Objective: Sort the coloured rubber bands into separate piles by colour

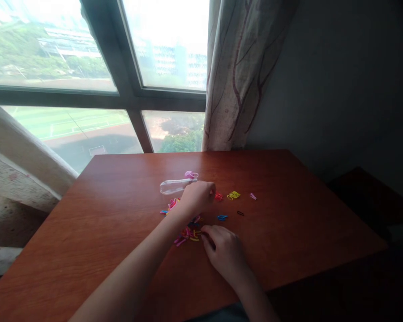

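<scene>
A mixed pile of small coloured loops (188,233), which look like rubber bands, lies mid-table, partly hidden under my left forearm. My left hand (199,195) reaches over the pile, fingers curled down and closed beside a small group of red loops (219,197). Whatever those fingers hold is hidden. At the pile's near right edge, my right hand (224,247) has thumb and index finger pinched close to the yellow loops; what is between them is too small to make out. Separate groups of yellow loops (233,195) and blue loops (222,217) sit to the right.
A clear plastic container (176,185) lies on its side behind the pile, with a pink item (190,174) just beyond it. One pink loop (253,196) and one black loop (241,213) rest farther right on the wooden table (121,192). Window and curtains (235,76) border the back.
</scene>
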### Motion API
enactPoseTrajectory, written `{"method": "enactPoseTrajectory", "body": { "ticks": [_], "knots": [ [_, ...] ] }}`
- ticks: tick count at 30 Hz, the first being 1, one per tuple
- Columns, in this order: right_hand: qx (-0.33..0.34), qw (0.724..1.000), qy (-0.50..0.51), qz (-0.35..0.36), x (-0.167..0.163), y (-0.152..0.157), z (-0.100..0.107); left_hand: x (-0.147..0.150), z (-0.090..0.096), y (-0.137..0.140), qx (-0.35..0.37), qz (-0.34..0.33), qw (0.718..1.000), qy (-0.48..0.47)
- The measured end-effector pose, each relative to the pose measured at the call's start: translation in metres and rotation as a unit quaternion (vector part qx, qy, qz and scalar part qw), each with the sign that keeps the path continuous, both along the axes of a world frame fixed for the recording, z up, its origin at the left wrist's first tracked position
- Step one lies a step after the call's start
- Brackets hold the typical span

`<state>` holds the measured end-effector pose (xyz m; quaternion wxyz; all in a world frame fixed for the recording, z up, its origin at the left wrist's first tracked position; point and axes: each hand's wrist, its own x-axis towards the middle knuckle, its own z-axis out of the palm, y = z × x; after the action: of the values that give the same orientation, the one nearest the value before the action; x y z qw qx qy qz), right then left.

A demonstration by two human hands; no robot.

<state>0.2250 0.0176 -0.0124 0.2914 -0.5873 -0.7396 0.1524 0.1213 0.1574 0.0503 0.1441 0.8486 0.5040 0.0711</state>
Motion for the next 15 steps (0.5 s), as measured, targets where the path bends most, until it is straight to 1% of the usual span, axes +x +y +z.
{"method": "enactPoseTrajectory", "body": {
  "ticks": [3, 6, 11, 15],
  "knots": [
    [-0.001, 1.000, 0.001, 0.002, 0.000, 0.000, 0.000, 0.008, -0.010, 0.011, -0.009, 0.011, 1.000, 0.012],
    [-0.002, 1.000, 0.001, 0.007, 0.000, -0.001, 0.001, 0.010, -0.014, 0.013, -0.014, 0.014, 1.000, 0.010],
    [0.000, 1.000, -0.016, 0.009, 0.000, -0.001, 0.002, 0.002, -0.009, 0.008, -0.004, 0.008, 1.000, -0.022],
    [0.000, 1.000, -0.016, 0.013, 0.001, 0.000, 0.001, -0.015, -0.002, -0.010, 0.012, -0.018, 0.997, -0.072]
  ]
}}
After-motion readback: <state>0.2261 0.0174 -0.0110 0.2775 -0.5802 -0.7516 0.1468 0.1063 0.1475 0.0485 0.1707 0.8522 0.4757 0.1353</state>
